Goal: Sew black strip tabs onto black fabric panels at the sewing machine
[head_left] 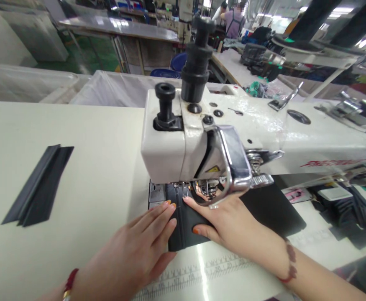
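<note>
A black fabric piece [189,225] with a raised strip along its left side lies under the needle area of a white sewing machine [164,154]. My left hand [139,242] rests with fingers stretched out, its fingertips at the left edge of the fabric. On the right, my right hand [226,217] lies on the same fabric, thumb and index finger spread apart, the index tip close to the presser foot. The machine's chrome guard [236,159] hides part of that hand's other fingers. More of the black material extends to the right behind my wrist.
Folded black strips [40,188] lie on the table at the left. At the right are several black pieces [355,213] in a pile. A printed ruler scale [183,281] runs along the near table edge. Behind stand a blue stool [165,73] and people [233,23].
</note>
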{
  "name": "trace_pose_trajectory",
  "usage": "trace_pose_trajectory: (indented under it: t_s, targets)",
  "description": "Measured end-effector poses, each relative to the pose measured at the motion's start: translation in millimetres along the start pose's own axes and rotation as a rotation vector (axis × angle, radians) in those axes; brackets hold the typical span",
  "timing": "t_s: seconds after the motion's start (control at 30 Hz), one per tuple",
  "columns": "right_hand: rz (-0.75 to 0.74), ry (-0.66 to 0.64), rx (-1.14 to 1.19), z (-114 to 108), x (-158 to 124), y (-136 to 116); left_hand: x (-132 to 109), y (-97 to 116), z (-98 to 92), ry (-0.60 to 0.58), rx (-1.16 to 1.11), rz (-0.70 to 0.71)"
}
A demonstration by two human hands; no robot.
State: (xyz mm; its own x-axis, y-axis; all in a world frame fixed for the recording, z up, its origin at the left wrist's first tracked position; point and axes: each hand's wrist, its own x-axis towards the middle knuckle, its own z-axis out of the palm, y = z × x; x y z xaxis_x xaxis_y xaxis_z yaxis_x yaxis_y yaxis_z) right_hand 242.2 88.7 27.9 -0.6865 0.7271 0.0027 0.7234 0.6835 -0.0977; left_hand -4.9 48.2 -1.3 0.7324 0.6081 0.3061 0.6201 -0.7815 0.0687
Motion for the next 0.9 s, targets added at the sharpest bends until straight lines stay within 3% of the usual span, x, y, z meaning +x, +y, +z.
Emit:
trace_pose_trajectory:
  t_s: [0.33, 0.5, 0.9]
  targets:
    - [0.006, 0.01, 0.004, -8.6, 11.5, 2.8, 3.8, -18.3, 2.8, 0.019, -0.013, 0.006]
    - [0.01, 0.04, -0.045, -7.3, 10.6, 1.9, 5.2, -19.4, 2.2, 0.033, 0.006, 0.02]
    - [0.011, -0.032, 0.06, -14.7, 15.8, 1.9, 4.8, -18.0, 2.8, 0.041, 0.035, 0.005]
